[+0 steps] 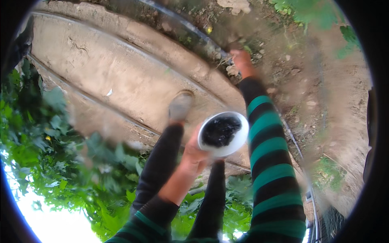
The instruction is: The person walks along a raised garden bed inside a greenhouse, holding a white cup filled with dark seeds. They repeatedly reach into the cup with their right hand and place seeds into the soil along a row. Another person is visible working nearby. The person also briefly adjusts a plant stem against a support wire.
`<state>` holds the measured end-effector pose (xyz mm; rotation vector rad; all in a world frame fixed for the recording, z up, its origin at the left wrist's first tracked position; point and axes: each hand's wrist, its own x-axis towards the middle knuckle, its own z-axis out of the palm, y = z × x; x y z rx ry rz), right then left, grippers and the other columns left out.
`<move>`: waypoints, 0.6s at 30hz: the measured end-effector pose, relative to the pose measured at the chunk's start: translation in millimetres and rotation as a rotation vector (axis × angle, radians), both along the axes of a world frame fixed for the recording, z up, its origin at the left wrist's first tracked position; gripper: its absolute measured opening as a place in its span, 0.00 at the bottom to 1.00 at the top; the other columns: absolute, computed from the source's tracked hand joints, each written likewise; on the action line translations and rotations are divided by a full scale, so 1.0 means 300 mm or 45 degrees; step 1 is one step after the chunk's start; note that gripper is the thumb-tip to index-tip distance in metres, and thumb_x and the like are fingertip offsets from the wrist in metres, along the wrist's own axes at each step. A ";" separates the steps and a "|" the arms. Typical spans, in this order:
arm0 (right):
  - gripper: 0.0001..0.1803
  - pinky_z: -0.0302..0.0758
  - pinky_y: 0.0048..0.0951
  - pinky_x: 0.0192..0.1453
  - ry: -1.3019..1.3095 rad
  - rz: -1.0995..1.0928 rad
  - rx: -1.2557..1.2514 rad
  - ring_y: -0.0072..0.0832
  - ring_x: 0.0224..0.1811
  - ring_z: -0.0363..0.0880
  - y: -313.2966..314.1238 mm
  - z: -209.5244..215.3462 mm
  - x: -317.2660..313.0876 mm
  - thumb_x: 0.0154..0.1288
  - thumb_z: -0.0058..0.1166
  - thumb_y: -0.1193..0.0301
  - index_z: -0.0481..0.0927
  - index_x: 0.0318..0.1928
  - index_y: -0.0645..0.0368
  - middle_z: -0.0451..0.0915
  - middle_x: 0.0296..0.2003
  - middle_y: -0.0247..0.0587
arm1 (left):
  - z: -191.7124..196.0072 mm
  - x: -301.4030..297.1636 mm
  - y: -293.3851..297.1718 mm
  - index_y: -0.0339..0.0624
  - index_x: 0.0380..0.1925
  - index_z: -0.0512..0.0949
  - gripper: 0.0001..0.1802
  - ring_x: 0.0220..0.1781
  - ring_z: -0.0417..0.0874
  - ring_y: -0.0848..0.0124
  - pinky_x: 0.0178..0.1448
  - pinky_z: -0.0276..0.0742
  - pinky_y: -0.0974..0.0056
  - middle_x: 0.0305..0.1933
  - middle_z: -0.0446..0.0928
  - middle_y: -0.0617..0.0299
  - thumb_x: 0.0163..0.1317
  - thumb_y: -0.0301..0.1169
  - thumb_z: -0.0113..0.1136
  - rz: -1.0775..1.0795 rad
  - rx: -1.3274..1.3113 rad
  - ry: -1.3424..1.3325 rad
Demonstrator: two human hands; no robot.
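White bowl [223, 133] of dark matter is gripped level in the left hand [193, 154], preventing spillage. Right hand [242, 60] is stretched to the soil [300, 69]; its grip cannot be told.

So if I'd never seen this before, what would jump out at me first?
Probably the white bowl of dark stuff in the middle of the picture, held from below by the left hand. Next comes the green and black striped sleeve on the right, with the right hand stretched up to the soil beside a dark pipe. Leafy green plants fill the left side.
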<state>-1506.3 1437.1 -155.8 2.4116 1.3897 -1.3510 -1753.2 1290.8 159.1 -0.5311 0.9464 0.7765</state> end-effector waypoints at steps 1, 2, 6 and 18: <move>0.15 0.76 0.39 0.50 0.013 0.068 -0.040 0.46 0.49 0.79 -0.004 -0.009 0.004 0.64 0.46 0.78 0.82 0.48 0.56 0.80 0.46 0.50 | 0.003 0.004 0.001 0.33 0.61 0.63 0.42 0.60 0.72 0.60 0.65 0.67 0.56 0.57 0.72 0.52 0.37 0.12 0.58 0.019 0.044 0.010; 0.16 0.76 0.40 0.50 0.008 0.103 -0.080 0.46 0.50 0.78 -0.008 -0.017 0.003 0.65 0.45 0.77 0.81 0.49 0.56 0.80 0.48 0.50 | 0.006 0.004 0.007 0.33 0.61 0.63 0.42 0.60 0.72 0.60 0.65 0.67 0.57 0.57 0.72 0.52 0.38 0.13 0.58 0.019 0.062 0.005; 0.18 0.73 0.44 0.54 -0.026 0.236 -0.219 0.47 0.54 0.75 -0.007 -0.041 -0.008 0.67 0.42 0.76 0.77 0.55 0.54 0.76 0.53 0.50 | 0.007 -0.012 0.073 0.33 0.62 0.62 0.44 0.60 0.72 0.61 0.65 0.67 0.58 0.57 0.72 0.53 0.37 0.14 0.60 -0.015 0.199 0.052; 0.19 0.76 0.38 0.48 -0.115 0.000 0.116 0.45 0.45 0.80 0.012 0.070 -0.016 0.59 0.52 0.78 0.77 0.53 0.57 0.81 0.43 0.53 | 0.026 0.007 0.135 0.33 0.62 0.62 0.46 0.60 0.72 0.64 0.65 0.66 0.61 0.58 0.71 0.55 0.34 0.17 0.62 -0.065 0.253 0.213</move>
